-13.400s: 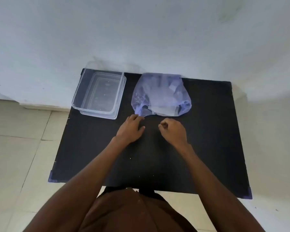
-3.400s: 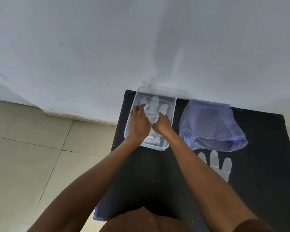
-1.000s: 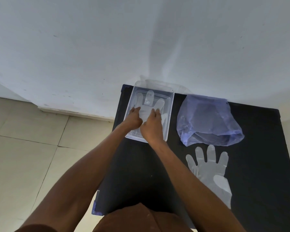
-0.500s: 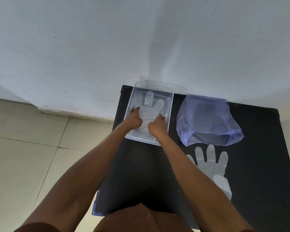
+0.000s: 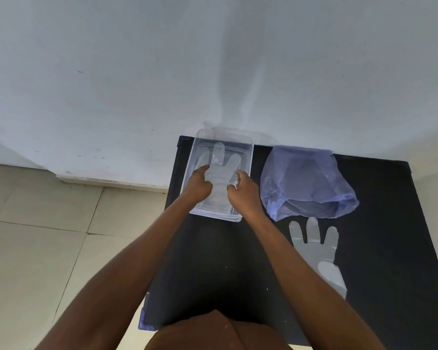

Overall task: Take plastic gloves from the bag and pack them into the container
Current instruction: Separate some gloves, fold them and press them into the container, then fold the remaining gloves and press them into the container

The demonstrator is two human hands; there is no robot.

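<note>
A clear rectangular container [image 5: 250, 157] stands at the black table's far left corner. Inside it a translucent plastic glove [image 5: 219, 168] lies flat with its fingers toward the wall. My left hand [image 5: 197, 185] rests on the glove's left edge with curled fingers. My right hand [image 5: 243, 190] pinches the glove's right edge. A bluish plastic bag [image 5: 304, 183] lies right of the container, its mouth facing me. A second plastic glove [image 5: 316, 251] lies flat on the table in front of the bag, apart from both hands.
The black table [image 5: 390, 223] stands against a white wall [image 5: 213, 72]. Tiled floor [image 5: 48, 236] lies to its left. The container's lid seems to lean behind it against the wall. My forearms cross the table's near left part.
My right hand has moved from the middle of the glove to its right edge. My left hand has stayed at the left edge. The glove lies flatter in the container.
</note>
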